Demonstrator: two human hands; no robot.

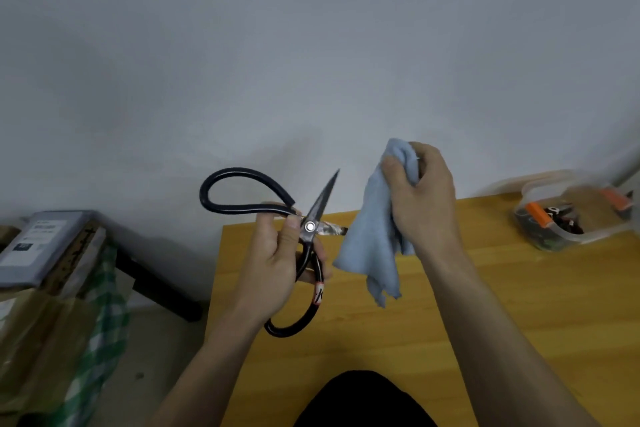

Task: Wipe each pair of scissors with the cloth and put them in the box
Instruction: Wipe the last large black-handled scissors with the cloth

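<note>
Head view: left hand [273, 253] grips scissors [304, 239] above table edge [221, 253]

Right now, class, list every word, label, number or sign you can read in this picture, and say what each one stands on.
Nothing here can be read with certainty.
Grey box at left: white printed label, text too blurred to read.
Scissors in the left hand: white tag on the lower handle with a dark mark, unclear.
Clear plastic box on the table: no lettering visible.
</note>
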